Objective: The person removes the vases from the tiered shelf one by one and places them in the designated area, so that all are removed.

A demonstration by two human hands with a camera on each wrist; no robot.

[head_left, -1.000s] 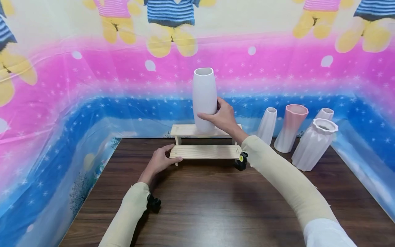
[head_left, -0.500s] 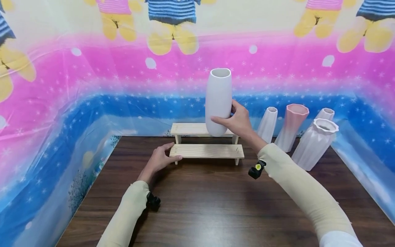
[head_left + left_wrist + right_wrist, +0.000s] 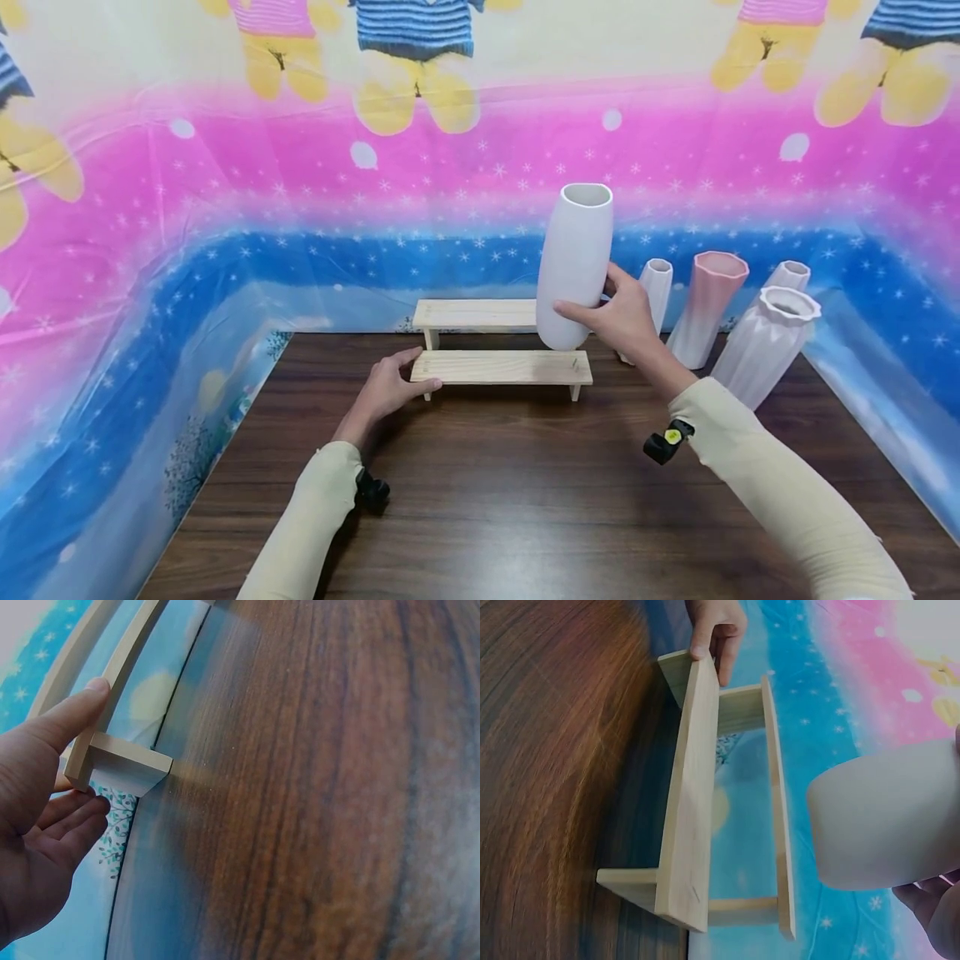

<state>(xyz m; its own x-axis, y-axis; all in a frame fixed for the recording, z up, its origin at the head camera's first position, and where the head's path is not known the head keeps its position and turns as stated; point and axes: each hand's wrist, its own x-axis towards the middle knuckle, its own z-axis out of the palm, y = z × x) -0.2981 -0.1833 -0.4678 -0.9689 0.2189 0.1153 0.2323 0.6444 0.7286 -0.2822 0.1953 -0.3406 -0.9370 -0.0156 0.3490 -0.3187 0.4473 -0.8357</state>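
Observation:
In the head view my right hand (image 3: 628, 318) grips a tall white vase (image 3: 576, 262) low on its right side, thumb across the front. The vase leans slightly and hangs off the surface, in front of the upper shelf's right end. My left hand (image 3: 387, 385) holds the left end of the lower shelf of a two-step wooden stand (image 3: 498, 367). Its thumb lies against the shelf edge in the left wrist view, with the other fingers curled near the underside of the board (image 3: 124, 664). The right wrist view shows the vase's rounded base (image 3: 877, 817) apart from the stand.
On the right of the dark wooden table (image 3: 480, 492) stand a slim white vase (image 3: 657, 292), a pink-and-white vase (image 3: 708, 308), a ribbed white vase (image 3: 765, 358) and another white one (image 3: 793, 273) behind it. A printed cloth (image 3: 480, 225) hangs behind the table.
My right hand has carried the white vase from over the upper shelf to the right and slightly down, and the vase now tilts a little. The left hand has stayed at the stand.

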